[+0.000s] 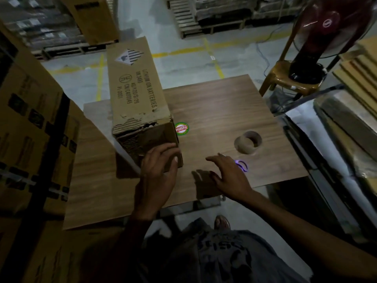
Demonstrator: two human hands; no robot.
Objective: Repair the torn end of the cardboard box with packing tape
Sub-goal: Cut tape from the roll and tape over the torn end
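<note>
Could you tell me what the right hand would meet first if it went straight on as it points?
Probably the cardboard box: the right hand points across the table toward its near right corner, beside the left hand. The tape roll lies off that line.

We see the left hand [161, 166] resting on the torn near end of the cardboard box [134, 94] (corrugation exposed). The right hand [230, 176] is spread over the table [224, 111], near the tape roll [242, 147].
</note>
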